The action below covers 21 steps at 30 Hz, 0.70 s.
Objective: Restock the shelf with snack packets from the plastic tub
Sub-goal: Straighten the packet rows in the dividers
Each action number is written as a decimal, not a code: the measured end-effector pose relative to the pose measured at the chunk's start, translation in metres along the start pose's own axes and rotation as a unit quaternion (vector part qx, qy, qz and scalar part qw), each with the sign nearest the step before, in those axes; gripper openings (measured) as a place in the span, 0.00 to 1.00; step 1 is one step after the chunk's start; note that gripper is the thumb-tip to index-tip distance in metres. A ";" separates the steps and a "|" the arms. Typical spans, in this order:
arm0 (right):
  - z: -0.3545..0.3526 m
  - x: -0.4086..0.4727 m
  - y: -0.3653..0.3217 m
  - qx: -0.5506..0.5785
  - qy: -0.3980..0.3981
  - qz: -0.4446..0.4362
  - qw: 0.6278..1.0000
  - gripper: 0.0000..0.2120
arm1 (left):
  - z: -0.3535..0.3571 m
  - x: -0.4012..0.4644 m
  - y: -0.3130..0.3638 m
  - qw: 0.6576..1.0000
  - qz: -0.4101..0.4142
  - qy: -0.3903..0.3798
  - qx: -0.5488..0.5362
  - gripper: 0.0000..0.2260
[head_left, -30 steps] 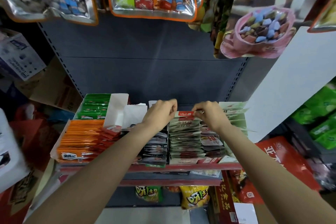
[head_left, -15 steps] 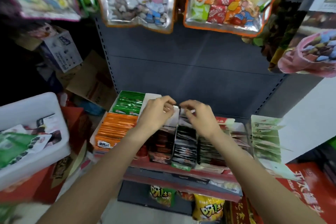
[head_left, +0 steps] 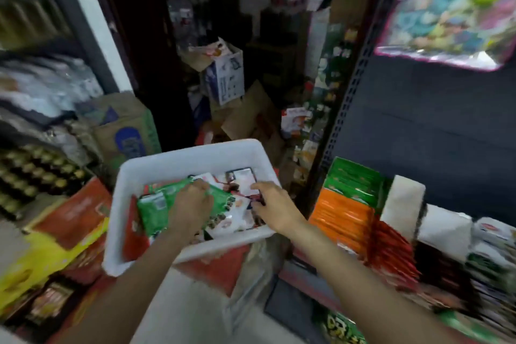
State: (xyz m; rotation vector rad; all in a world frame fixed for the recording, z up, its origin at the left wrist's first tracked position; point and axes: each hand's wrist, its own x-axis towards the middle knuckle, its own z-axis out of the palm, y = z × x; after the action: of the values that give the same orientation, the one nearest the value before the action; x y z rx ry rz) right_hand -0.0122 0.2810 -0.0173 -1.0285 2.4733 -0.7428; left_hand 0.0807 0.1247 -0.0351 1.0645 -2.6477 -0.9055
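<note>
The white plastic tub (head_left: pixel 195 154) sits at centre on red cartons, filled with loose snack packets. My left hand (head_left: pixel 192 204) is inside it, fingers curled over a bunch of green snack packets (head_left: pixel 155 211). Just to the right, my right hand (head_left: pixel 275 208) reaches into the tub with its fingers stretched down onto white and dark packets (head_left: pixel 242 179); it holds nothing that I can see. The shelf (head_left: pixel 312 276) lies at the right, with rows of orange packets (head_left: pixel 343 213), green packets (head_left: pixel 356 180) and red packets (head_left: pixel 391 248). The view is motion-blurred.
Red and yellow cartons (head_left: pixel 69 220) are stacked at the left under and beside the tub. Cardboard boxes (head_left: pixel 226 78) clutter the dark aisle behind. A bag of sweets (head_left: pixel 452 14) hangs above the shelf at the upper right. White dividers (head_left: pixel 402 204) stand between the shelf rows.
My view has swung left from the shelf to the tub. Both hands left the packet rows on the shelf and now reach into the tub, the left one closing on green packets.
</note>
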 end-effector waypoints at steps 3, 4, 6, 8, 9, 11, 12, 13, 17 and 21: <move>0.043 0.038 -0.019 -0.019 -0.046 0.041 0.998 0.23 | -0.025 0.021 -0.056 0.996 0.002 -0.061 0.066 0.17; 0.054 0.047 -0.024 -0.012 -0.069 0.061 0.996 0.24 | -0.030 0.027 -0.071 0.991 0.019 -0.098 0.091 0.19; 0.071 0.062 -0.028 -0.001 -0.099 0.084 0.991 0.26 | -0.036 0.037 -0.096 0.965 0.070 -0.185 0.171 0.27; 0.084 0.074 -0.028 0.000 -0.127 0.111 0.986 0.34 | -0.036 0.044 -0.114 0.934 0.100 -0.248 0.239 0.38; 0.090 0.080 -0.026 -0.011 -0.141 0.130 0.981 0.39 | -0.035 0.047 -0.120 0.925 0.103 -0.264 0.253 0.41; 0.098 0.088 -0.027 -0.050 -0.163 0.159 0.972 0.46 | -0.031 0.050 -0.126 0.924 0.110 -0.263 0.254 0.45; 0.102 0.090 -0.028 -0.079 -0.162 0.167 0.969 0.48 | -0.029 0.051 -0.126 0.926 0.112 -0.256 0.253 0.45; 0.104 0.090 -0.030 -0.115 -0.148 0.167 0.968 0.48 | -0.028 0.052 -0.125 0.927 0.112 -0.249 0.256 0.46; 0.100 0.093 -0.040 -0.176 -0.030 0.182 0.967 0.35 | -0.026 0.054 -0.119 0.926 0.107 -0.239 0.273 0.47; 0.089 0.098 -0.035 -0.130 -0.018 0.183 0.974 0.26 | -0.029 0.059 -0.114 0.924 0.102 -0.240 0.278 0.46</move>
State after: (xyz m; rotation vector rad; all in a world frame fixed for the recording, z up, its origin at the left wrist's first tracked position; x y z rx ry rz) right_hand -0.0138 0.1589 -0.0792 -0.6250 2.6668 -0.2892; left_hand 0.1134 0.0070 -0.0833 0.6780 -3.4792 -0.4069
